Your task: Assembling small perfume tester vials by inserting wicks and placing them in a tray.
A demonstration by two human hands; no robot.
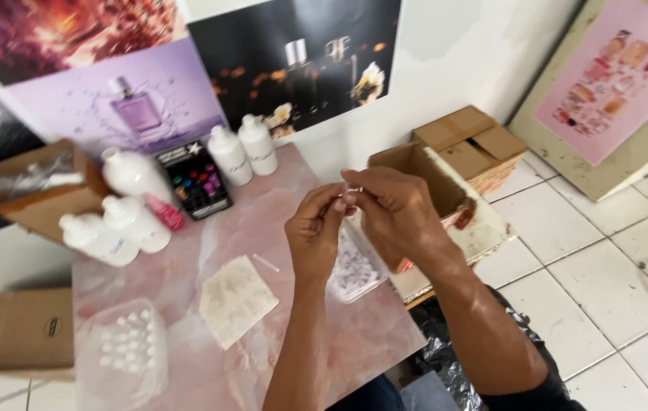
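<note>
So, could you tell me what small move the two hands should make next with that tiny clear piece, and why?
Probably lower it toward the pink table. The left hand and right hand pinch a small clear piece together in mid-air, while the bag of small white parts lies right below them.
</note>
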